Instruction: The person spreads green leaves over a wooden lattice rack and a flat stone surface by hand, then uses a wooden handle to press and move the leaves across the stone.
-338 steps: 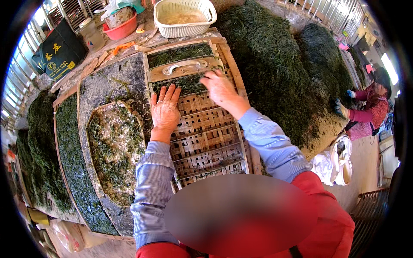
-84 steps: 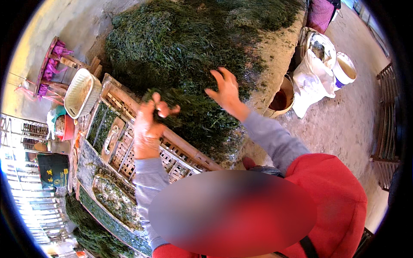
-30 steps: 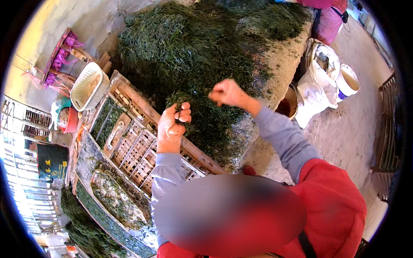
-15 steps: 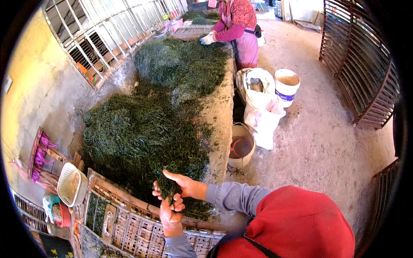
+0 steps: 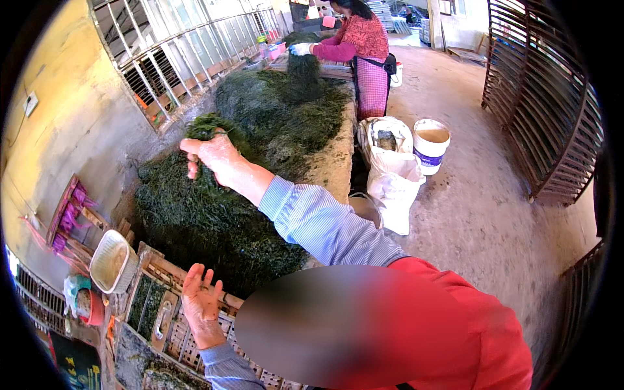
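Note:
My right hand [image 5: 220, 159] reaches out over a big heap of dark green, stringy seaweed [image 5: 208, 218]. Its fingers are curled round a brighter green clump of seaweed [image 5: 211, 125], partly hidden by the hand. Nearer to me, my left hand [image 5: 201, 305] is raised with its fingers spread and holds nothing. Bits of green cling to that palm. Under and beside it lies a woven bamboo panel [image 5: 182, 335] in a wooden frame, which carries a pale handle [image 5: 162, 320].
Across the stone table [image 5: 335, 169], another person's gloved hand [image 5: 301, 49] lifts a hanging bunch of seaweed. White sacks [image 5: 395, 188] and a white bucket [image 5: 430, 156] stand right of the table. A white plastic basket [image 5: 123, 278] sits at left. Slatted racks [image 5: 539, 97] stand at right.
My right hand has swung forward over the heap with a clump of seaweed. My left hand has let go and moved left, opening. The other person has raised a bunch of seaweed.

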Tool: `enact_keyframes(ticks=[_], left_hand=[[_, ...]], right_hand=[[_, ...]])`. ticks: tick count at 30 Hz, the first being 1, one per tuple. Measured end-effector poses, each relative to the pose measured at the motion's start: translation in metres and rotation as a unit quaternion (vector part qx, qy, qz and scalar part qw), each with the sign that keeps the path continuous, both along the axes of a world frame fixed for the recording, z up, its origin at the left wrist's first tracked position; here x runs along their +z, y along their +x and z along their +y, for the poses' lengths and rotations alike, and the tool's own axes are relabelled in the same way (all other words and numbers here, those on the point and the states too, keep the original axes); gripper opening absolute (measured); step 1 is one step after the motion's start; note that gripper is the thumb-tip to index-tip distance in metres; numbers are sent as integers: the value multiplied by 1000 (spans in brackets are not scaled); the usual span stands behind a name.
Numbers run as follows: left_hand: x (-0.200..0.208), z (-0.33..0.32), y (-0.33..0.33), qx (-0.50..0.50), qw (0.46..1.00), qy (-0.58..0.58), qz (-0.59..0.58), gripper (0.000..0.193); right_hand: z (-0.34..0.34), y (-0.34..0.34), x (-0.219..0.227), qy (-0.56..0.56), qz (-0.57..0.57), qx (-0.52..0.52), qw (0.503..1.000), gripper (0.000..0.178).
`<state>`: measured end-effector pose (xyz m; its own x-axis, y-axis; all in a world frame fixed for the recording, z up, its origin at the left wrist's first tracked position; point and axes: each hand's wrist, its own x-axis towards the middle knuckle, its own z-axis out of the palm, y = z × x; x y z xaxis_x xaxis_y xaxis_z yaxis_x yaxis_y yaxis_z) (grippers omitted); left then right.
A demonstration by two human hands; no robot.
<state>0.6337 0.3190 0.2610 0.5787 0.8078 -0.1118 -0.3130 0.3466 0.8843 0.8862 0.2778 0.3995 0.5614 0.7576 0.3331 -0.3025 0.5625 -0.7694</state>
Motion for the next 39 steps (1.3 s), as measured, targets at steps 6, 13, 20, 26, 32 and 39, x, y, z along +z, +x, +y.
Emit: enact_keyframes(ticks=[6,13,20,26,32,39], left_hand=[[-27,-7,5,-44,947,276,156,58],[-111,10,11,-102,922,305,215,76],[-101,6,0,-158,984,-62,57,18],[-48,83,-64,-29,978,104,178,14],[-30,131,-138,-40,963,114,240,12],[-68,145,-216,40,881,97,462,42]], right_hand=[[21,-40,-154,-146,241,57,958,18],[19,-118,-254,-112,-18,27,993,16],[50,-110,-246,-184,269,193,925,20],[156,-148,-223,-101,376,242,889,22],[214,-201,-208,-103,416,256,866,19],[230,-197,-269,-215,402,186,870,8]])
